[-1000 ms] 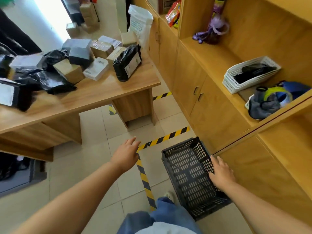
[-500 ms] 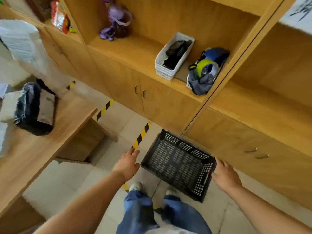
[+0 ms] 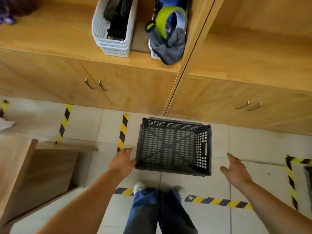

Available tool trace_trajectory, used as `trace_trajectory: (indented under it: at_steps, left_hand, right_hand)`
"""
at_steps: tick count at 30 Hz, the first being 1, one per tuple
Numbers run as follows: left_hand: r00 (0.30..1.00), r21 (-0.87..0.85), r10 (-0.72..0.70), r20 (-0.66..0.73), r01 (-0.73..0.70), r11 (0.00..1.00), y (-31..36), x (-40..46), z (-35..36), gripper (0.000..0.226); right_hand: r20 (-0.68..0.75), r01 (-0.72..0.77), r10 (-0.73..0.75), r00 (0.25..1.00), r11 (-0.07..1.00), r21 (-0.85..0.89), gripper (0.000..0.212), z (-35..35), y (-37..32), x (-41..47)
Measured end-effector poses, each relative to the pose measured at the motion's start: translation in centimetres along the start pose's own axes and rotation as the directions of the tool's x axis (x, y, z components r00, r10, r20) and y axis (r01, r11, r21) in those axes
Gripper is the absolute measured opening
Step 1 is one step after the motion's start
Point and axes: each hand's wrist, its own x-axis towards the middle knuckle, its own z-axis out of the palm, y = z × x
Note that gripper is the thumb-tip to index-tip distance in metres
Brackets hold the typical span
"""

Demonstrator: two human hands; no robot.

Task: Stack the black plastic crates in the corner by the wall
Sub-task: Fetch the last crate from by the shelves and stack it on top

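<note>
One black perforated plastic crate sits upright and empty on the tiled floor, just in front of the wooden cabinet doors. My left hand is at the crate's near left corner, fingers apart, touching or almost touching the rim. To the crate's right, my right hand is open and clear of it by a small gap. Neither hand holds anything. My legs in blue trousers stand just behind the crate.
A wooden cabinet with shelves runs across the back, holding white baskets and a grey-green bundle. A wooden desk side stands at left. Yellow-black tape marks the floor; a dark object shows at the right edge.
My view has swung right to face the cabinet squarely. My right hand has let go of the crate's side and moved away; my left hand has come up to its left corner.
</note>
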Motion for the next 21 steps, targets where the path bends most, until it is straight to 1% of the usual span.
trace_trajectory:
  at_steps: [4,8,12,15,18,20,21]
  left_hand:
    - [0.995,-0.176,-0.103,0.017,0.104,0.979,-0.2,5.6,3.1,0.054]
    - [0.972,-0.398,-0.233,0.042,0.230,0.888,-0.2,11.2,6.6,0.049]
    - [0.962,-0.529,-0.274,0.003,0.234,0.816,-0.1,16.3,10.0,0.043]
    - [0.937,-0.688,-0.350,0.025,0.270,0.674,-1.1,19.7,11.9,0.046]
    - [0.904,-0.780,-0.422,0.076,0.317,0.539,-2.4,22.4,13.2,0.056]
    - [0.901,-0.848,-0.423,0.097,0.297,0.439,-2.9,23.7,13.9,0.058]
    - [0.910,-0.870,-0.402,0.104,0.279,0.407,-3.2,24.2,14.1,0.057]
  right_hand:
    - [0.042,-0.038,0.034,0.999,0.993,0.108,0.069,3.2,1.1,5.5]
    - [0.061,-0.080,0.070,0.996,0.979,0.188,0.068,6.4,2.8,11.2]
    - [0.062,-0.127,0.113,0.992,0.947,0.296,0.067,9.4,4.4,16.4]
    - [0.085,-0.181,0.161,0.983,0.904,0.386,0.067,11.7,5.4,19.7]
    - [0.096,-0.228,0.207,0.974,0.858,0.460,0.062,13.6,5.9,22.4]
    - [0.088,-0.242,0.229,0.970,0.833,0.498,0.057,14.8,5.9,24.1]
    - [0.077,-0.243,0.239,0.968,0.819,0.519,0.057,15.4,5.8,24.9]
